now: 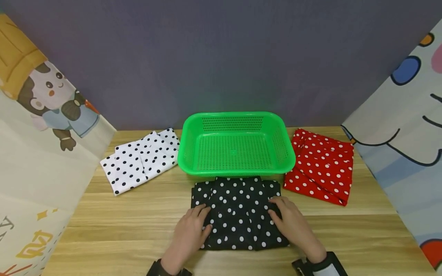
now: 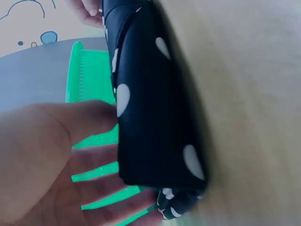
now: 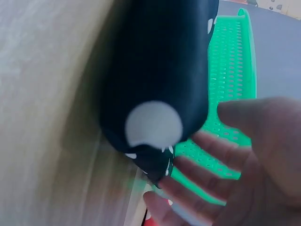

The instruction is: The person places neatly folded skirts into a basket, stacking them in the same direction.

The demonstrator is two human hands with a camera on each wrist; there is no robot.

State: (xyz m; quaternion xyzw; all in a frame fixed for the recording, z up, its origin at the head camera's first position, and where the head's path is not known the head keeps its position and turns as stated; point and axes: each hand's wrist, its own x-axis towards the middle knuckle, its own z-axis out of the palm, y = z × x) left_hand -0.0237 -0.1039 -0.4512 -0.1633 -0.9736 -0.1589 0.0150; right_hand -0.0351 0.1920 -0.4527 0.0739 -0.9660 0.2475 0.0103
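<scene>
A folded black cloth with white polka dots [image 1: 238,214] lies flat on the table in front of the green basket. My left hand [image 1: 191,230] rests at its left side, thumb and fingers apart; the left wrist view shows the thumb against the folded edge of the cloth and the fingers spread along it. At the right side is my right hand [image 1: 293,222], fingertips over the top of the fabric. In the right wrist view its fingers [image 3: 207,174] are loosely extended beside the thick fold. Neither hand grips the cloth.
Behind the black cloth stands a green perforated basket [image 1: 236,170]. To its left lies a folded white cloth with black dots [image 1: 141,161], to its right a folded red cloth with white dots [image 1: 319,166]. A dark panel [image 1: 221,57] rises behind the wooden table [image 1: 131,230].
</scene>
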